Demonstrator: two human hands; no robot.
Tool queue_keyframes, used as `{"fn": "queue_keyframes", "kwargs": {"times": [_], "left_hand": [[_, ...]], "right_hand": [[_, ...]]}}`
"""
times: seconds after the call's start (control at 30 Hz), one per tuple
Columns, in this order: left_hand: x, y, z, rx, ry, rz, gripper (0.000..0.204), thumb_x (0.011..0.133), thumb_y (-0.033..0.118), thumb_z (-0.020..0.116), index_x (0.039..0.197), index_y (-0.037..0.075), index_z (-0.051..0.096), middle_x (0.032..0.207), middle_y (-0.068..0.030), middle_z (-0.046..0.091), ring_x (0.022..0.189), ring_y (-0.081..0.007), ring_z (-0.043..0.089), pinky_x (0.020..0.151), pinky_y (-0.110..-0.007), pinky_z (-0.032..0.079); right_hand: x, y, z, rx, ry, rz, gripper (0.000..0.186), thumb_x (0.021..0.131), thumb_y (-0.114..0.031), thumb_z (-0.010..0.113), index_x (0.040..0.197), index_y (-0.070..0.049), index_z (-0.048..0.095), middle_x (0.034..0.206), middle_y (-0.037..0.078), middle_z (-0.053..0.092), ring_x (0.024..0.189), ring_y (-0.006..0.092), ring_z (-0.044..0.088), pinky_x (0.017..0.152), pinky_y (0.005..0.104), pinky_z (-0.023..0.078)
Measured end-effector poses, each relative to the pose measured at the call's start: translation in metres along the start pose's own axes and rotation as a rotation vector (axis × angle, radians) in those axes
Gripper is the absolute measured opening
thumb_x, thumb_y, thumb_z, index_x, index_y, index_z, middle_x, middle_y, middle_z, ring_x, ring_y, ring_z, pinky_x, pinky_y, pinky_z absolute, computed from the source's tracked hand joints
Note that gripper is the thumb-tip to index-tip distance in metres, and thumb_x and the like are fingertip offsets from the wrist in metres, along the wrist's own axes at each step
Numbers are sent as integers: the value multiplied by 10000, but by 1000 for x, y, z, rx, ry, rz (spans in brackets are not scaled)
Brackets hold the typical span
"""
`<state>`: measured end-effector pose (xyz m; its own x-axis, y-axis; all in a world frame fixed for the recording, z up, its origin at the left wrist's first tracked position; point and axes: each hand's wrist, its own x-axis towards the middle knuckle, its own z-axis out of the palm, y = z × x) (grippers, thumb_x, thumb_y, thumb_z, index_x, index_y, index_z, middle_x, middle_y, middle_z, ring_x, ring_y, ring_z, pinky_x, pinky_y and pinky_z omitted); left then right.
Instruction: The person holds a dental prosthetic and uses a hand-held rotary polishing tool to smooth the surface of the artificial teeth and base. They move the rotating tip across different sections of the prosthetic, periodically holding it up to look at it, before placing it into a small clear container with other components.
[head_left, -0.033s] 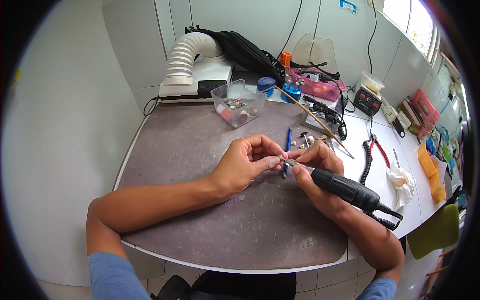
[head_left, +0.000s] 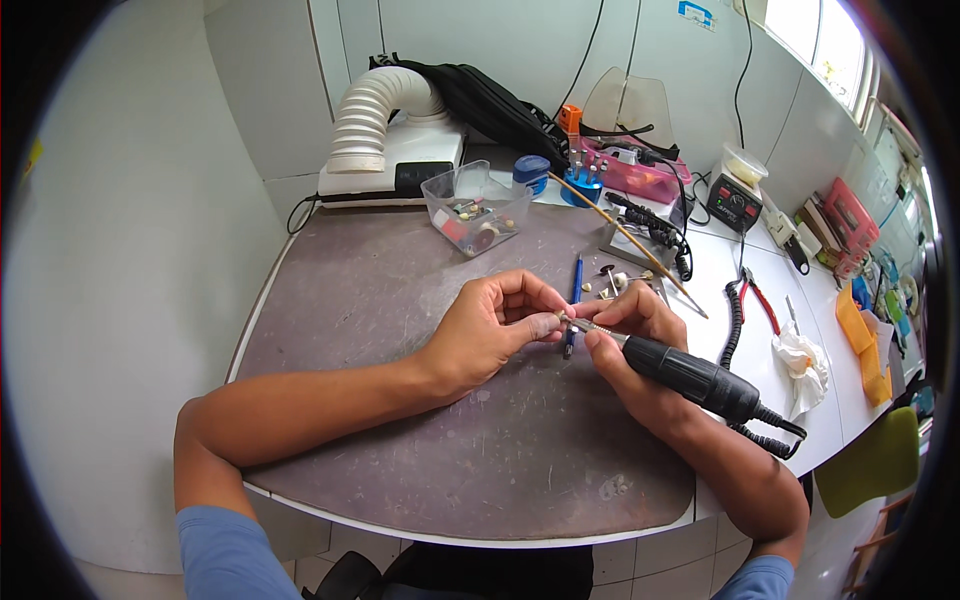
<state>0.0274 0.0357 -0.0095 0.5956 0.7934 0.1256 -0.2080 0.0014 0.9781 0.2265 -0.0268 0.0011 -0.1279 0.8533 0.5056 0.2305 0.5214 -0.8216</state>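
A brown-grey mat point(head_left: 520, 440) covers most of the bench, and the person's forearms reach across it from the near side. At the far left stands a white box point(head_left: 350, 183) with a ribbed hose point(head_left: 355, 105), its open end turned down toward the mat, well apart from the hands. A black handpiece point(head_left: 690, 375) slants in from the near right, its thin metal end pointing left and far. The right hand point(head_left: 655, 318) is closed around its front part, thumb on the near side and fingers on the far side. The left hand point(head_left: 490, 325) has thumb and fingertips pinched together on a small piece point(head_left: 563, 317), held above the middle of the mat just where the metal end arrives.

The work seems to be under way: both are in hand and brought together, and the piece has not been set down. Whether the tip is turning or touching, and how much of the piece is finished, cannot be told; fingers hide most of it.

Farther left sits a clear bin point(head_left: 515, 213) of small parts. A blue pen point(head_left: 578, 280) lies partly behind the fingertips, and loose bits point(head_left: 621, 281) lie beyond the right hand.
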Motion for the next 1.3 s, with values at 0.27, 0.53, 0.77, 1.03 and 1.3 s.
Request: {"fn": "queue_keyframes", "kwargs": {"times": [0.27, 0.53, 0.77, 1.03, 1.3], "left_hand": [[0, 1, 1, -10, -6, -11, 128, 912, 9, 664, 1032, -1, 620, 1055, -83, 658, 976, -127, 643, 901, -260, 551], [-1, 3, 2, 24, -3, 2, 121, 916, 7, 660, 1030, 5, 622, 1052, -76, 659, 971, -123, 643, 899, -259, 550], [-1, 1, 1, 56, -20, 29, 100, 921, 5, 651, 1020, 9, 632, 1054, -77, 658, 984, -125, 641, 895, -263, 551], [-2, 0, 2, 92, -35, 59, 95, 926, 6, 643, 1020, 3, 646, 1072, -86, 652, 984, -134, 644, 888, -268, 557], [-1, 2, 4, 63, -22, 28, 92, 921, 16, 656, 1011, 0, 655, 1070, -79, 655, 982, -132, 645, 877, -259, 559]], "right_hand": [[0, -1, 2, 26, 12, -7, 168, 843, -34, 683, 907, 26, 539, 964, 167, 680, 944, 195, 692, 855, 327, 562], [0, 1, 0, -60, -3, -33, 161, 834, -40, 687, 894, 18, 550, 973, 167, 694, 893, 167, 692, 811, 307, 561], [-1, -1, 1, 10, 37, 13, 160, 830, -48, 694, 901, 13, 565, 926, 147, 699, 851, 157, 694, 766, 292, 557], [-2, 2, 2, -103, 46, -72, 178, 786, -100, 721, 857, 1, 593, 816, 114, 687, 768, 173, 701, 729, 302, 549], [-3, 4, 1, -99, 75, -52, 175, 792, -96, 716, 857, 9, 591, 809, 117, 682, 753, 168, 699, 712, 297, 548]]}}
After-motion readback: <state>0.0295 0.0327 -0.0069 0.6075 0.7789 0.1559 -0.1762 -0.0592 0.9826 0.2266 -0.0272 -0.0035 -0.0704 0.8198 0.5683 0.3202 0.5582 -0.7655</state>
